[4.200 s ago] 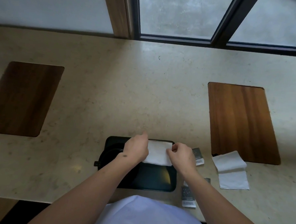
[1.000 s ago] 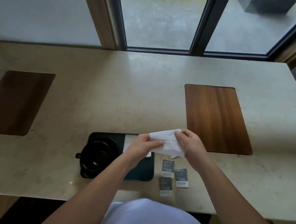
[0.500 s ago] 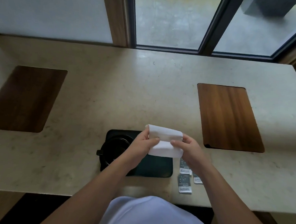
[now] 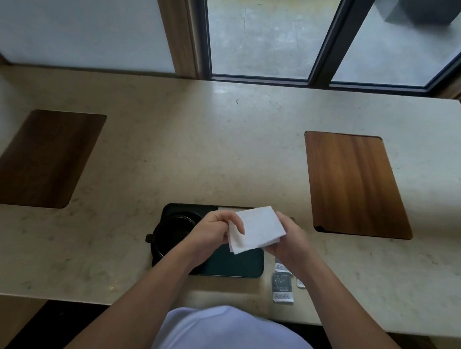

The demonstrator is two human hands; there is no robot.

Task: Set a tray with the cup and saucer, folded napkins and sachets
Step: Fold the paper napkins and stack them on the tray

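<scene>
A black tray point(image 4: 235, 268) lies near the front edge of the stone counter. A black cup on its saucer point(image 4: 173, 230) stands on the tray's left half. A white edge of another napkin point(image 4: 227, 208) shows on the tray's far side. Above the tray I hold a folded white napkin point(image 4: 258, 229): my left hand point(image 4: 215, 232) pinches its left edge, and my right hand point(image 4: 287, 241) grips its right side from beneath. Grey sachets point(image 4: 282, 286) lie on the counter just right of the tray, partly hidden by my right forearm.
Two wooden inlay panels are set in the counter, one at the left point(image 4: 40, 159) and one at the right point(image 4: 354, 183). A window with dark frames point(image 4: 327, 40) runs along the far side. The counter's front edge is right at my body.
The napkin has been folded into a smaller rectangle and tilted between my hands. It still hovers over the tray. The view shifted slightly.
</scene>
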